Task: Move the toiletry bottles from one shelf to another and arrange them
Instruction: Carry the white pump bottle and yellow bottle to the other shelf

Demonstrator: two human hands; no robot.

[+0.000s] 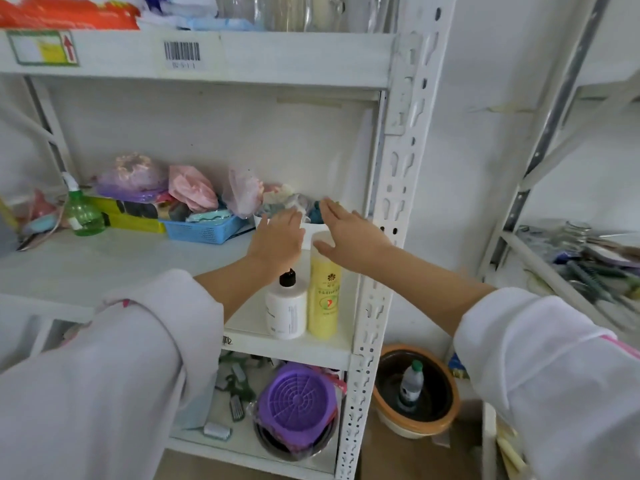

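Two bottles on shelf (298,348): white (286,311), yellow (324,292). My left hand (278,237) and right hand (349,230) hover, fingers (329,207) spread, empty.

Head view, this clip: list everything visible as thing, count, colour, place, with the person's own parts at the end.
yellow bottle: 1, yellow, middle shelf front right, upright
white pump bottle: 1, white with black pump, touching or nearly touching the yellow bottle's left side
green spray bottle: 1, green, middle shelf left
blue basket: 1, blue, middle shelf centre
bagged items: several, pink and purple, behind and above the basket
purple strainer: 1, purple, lower shelf
orange-rimmed pot: 1, on floor, small bottle inside
shelf unit: 1, white
left hand: 1, open, above the pump bottle
right hand: 1, open, over the yellow bottle's top
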